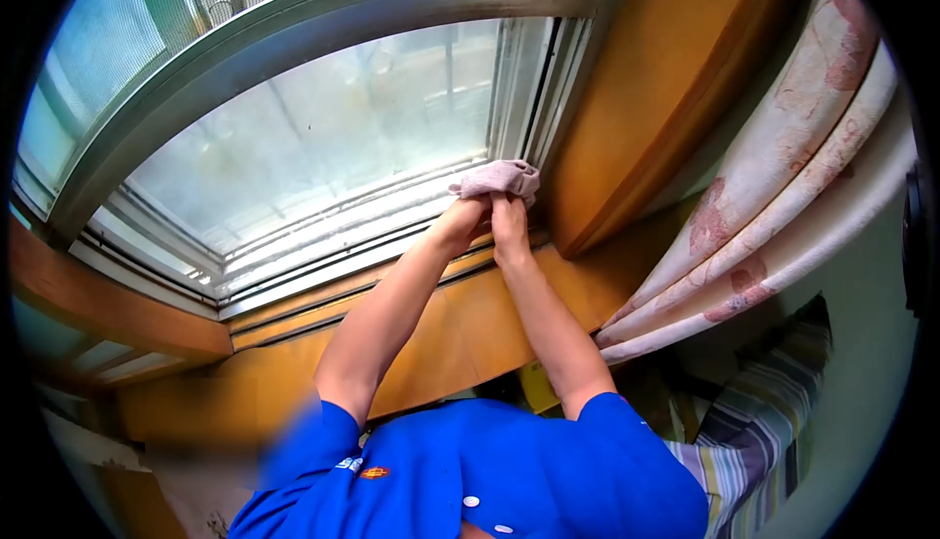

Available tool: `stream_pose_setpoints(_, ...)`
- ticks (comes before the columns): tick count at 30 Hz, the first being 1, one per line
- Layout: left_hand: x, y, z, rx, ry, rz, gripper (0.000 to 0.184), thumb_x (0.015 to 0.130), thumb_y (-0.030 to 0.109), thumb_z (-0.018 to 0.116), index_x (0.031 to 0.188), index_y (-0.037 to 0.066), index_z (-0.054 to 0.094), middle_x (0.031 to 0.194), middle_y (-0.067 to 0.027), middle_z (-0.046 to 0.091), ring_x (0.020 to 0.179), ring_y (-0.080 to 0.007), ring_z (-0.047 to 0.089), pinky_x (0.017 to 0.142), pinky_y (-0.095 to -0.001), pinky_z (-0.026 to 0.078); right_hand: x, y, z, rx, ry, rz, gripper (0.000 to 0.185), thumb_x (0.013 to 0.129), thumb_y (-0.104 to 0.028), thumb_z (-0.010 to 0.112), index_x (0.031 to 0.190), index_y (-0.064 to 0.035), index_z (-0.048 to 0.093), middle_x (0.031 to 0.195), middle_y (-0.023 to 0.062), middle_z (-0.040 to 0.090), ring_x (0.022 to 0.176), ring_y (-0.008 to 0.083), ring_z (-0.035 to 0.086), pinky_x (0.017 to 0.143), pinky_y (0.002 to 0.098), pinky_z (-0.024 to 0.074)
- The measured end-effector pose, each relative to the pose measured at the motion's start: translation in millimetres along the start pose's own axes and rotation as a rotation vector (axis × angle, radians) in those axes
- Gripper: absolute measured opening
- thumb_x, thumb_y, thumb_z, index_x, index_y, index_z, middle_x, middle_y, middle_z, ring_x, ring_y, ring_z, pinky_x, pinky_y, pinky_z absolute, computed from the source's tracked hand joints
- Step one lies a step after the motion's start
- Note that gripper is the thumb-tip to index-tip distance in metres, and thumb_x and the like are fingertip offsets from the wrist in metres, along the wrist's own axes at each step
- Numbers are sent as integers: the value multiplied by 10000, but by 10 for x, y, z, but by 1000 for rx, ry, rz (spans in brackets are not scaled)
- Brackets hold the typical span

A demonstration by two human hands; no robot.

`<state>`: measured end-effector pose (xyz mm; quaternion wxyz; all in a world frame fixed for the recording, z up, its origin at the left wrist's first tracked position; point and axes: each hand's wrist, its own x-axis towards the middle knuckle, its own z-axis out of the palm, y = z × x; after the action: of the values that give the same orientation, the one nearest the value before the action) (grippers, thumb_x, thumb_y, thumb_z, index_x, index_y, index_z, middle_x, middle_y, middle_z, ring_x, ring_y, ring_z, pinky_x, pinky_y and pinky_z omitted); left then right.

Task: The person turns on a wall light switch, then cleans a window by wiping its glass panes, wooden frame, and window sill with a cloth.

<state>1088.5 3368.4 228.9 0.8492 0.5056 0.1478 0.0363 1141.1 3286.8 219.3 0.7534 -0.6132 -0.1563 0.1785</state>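
A pinkish-grey cloth [500,178] is bunched at the lower right corner of the window frame. Both of my hands are at it, close together. My left hand [472,214] is at the cloth's lower edge, its fingers mostly hidden beneath the folds. Beside it, my right hand [508,218] is closed on the cloth, with part of the fingers covered. The white window track [362,208] runs along the bottom of the hazy glass pane [333,118], and the cloth lies against its right end.
A wooden sill [431,328] lies below the window, and a wooden side panel [646,89] rises to the right. Floral curtains [744,206] hang further right, above striped fabric [764,421]. A metal crossbar [323,35] spans the window above the pane.
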Motion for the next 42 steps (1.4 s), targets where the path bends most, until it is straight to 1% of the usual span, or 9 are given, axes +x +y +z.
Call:
stream_pose_setpoints(2,-168,50,-73,99,-2,-15,410,1006,283,579,1364,85,554,1324,-81,606,1200,-182,580,1039,-375,477,51,-59,10,-78,90,46,414,955,-301,622,1212,23,644,1217,169,668,1156,271,611,978,357,454)
stream_pose_setpoints(5,-357,67,-148,252,160,-105,426,972,257,632,1349,71,565,1309,-74,613,1127,-163,603,989,-331,481,196,15,59,-137,295,-86,259,899,-179,674,1067,18,687,1058,160,728,1002,257,685,887,368,505)
stream_pose_setpoints(10,-827,40,-191,130,244,79,446,938,270,680,1307,30,606,1158,-48,682,1053,-117,614,874,-285,456,195,-250,106,-226,352,-251,276,838,-120,702,1059,40,666,1004,170,720,954,264,686,857,371,513)
stream_pose_setpoints(13,-1001,-33,-304,185,280,160,450,944,247,676,1325,24,597,1155,-54,698,1033,-119,627,888,-289,466,115,-659,192,-172,198,-622,220,823,-46,685,1028,4,625,906,128,686,883,253,668,842,362,514)
stream_pose_setpoints(18,-1415,-74,-411,220,284,225,404,958,171,658,1312,-15,594,1141,-85,705,1023,-133,642,907,-278,488,-368,-1531,157,174,-91,-662,281,856,50,603,1130,-4,583,1024,105,660,965,257,650,878,361,508)
stream_pose_setpoints(20,-1476,-143,-468,277,327,277,388,956,153,664,1293,-30,599,1133,-100,703,1054,-147,645,929,-283,499,-354,-1787,45,-278,129,-1061,309,863,27,599,1171,5,574,1171,166,614,1083,317,608,982,424,466)
stream_pose_setpoints(23,-1506,-172,-429,258,269,313,377,949,125,661,1294,-14,598,1146,-101,698,1080,-160,639,976,-307,489,-333,-2119,55,-471,204,-1339,430,854,-42,622,1271,10,533,1343,253,514,1235,428,505,1084,520,365)
stream_pose_setpoints(27,-1631,-172,-345,276,186,325,346,971,129,656,1277,-23,606,1141,-96,696,1077,-139,633,968,-278,493,-139,-1935,-24,-815,242,-1339,675,847,-172,639,1445,25,397,1529,342,306,1382,542,317,1157,569,238)
stream_pose_setpoints(42,-2081,10,-744,387,424,406,324,979,118,623,1268,-28,617,1111,-83,698,1021,-126,645,904,-266,522,165,-2011,728,-729,259,-1437,783,944,-381,552,1510,82,271,1533,403,245,1411,570,257,1172,586,201)
